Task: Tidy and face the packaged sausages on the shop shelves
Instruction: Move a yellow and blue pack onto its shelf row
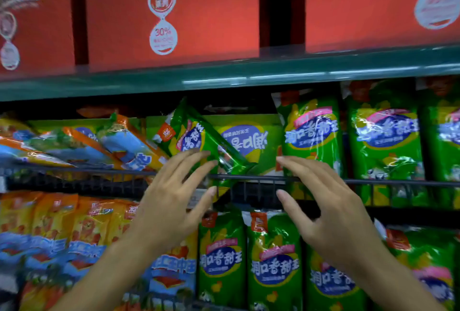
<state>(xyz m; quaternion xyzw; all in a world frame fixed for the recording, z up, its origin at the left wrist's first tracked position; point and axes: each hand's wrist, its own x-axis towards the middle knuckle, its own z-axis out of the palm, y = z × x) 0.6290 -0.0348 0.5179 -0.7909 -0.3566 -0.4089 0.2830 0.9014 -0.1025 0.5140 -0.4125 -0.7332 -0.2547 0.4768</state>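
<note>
Packaged sausages, green pack, tilted [199,136]: lies askew on the middle shelf, leaning left to right across an upside-down green pack [249,141] behind it, its lower corner poking over the wire front rail [373,182].

Left hand [174,201]: fingers spread and straight, tips touching the lower edge of the tilted pack; nothing gripped.

Right hand [323,208]: fingers straight and apart, reaching toward the gap beside the upright green packs [311,134]; contact with a pack cannot be told.

Handling note (judgement): take the tilted pack by both side edges, lift it clear of the rail, turn it upright with the label forward, then seat it flush beside the standing row. The inverted pack behind likely wants turning as well. Film this slick may slide, so hold at the seams.

Materials: glossy crinkled plastic film, strong glare, soft lumpy contents, flat sealed ends. Orange and blue packs [74,146] lie slumped at left. Red cartons [171,12] above: matte, square-edged card. Shelf lip [149,81]: smooth green metal.
</note>
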